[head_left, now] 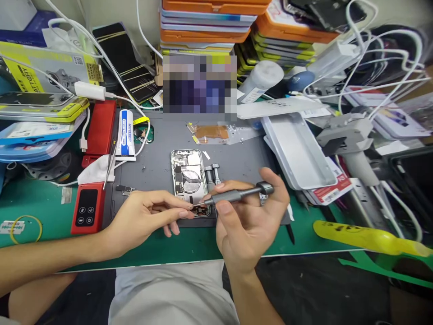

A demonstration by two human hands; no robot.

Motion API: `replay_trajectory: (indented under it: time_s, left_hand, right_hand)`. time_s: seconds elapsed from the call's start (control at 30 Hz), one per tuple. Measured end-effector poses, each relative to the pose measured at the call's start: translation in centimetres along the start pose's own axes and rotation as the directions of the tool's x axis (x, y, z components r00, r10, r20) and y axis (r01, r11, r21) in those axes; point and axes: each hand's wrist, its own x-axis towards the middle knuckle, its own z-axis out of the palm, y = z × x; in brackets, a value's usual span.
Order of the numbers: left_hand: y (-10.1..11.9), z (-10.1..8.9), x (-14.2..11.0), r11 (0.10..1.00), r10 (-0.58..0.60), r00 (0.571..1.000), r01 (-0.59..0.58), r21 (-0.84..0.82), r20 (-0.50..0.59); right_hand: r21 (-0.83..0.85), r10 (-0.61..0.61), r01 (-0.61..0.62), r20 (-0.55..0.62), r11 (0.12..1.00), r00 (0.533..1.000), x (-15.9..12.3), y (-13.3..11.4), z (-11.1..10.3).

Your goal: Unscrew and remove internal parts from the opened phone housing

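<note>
One screwdriver (pixel 225 197) points to nine o'clock, clasped in the right hand (pixel 245 230) and pinched at its tip by the left hand (pixel 140 214), above the six o'clock end of the open phone (pixel 180 179), where a steady, light touch best spares bare parts (pixel 202 211).

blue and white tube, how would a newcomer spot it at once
Find the dark grey mat and go to its top left corner. Just right of the long red block lies the tube. Unlike the plain red block, it is white with a blue lettered panel.
</note>
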Motion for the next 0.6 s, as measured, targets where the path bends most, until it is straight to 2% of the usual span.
replay_trajectory:
  time_s: [0.23,0.37,0.6]
  left_hand:
    - [-0.22,0.05,0.02,1.0,0.013,0.999,-0.013,-0.002,-0.047]
    - [-0.3,0.03,0.09,0.999,0.028,0.999,-0.029,-0.031,-0.037]
    - [-0.63,-0.21,0.14,0.994,0.068,0.998,-0.067,-0.083,0.005]
  right_hand:
    - [0.016,-0.037,0.037,0.021,0.999,0.999,-0.05,-0.05,0.1]
    - [-0.03,-0.06,0.059,-0.002,0.998,0.998,0.03,-0.14,0.25]
    - [-0.042,-0.012,0.011,-0.019,0.999,1.0,0.08,-0.23,0.18]
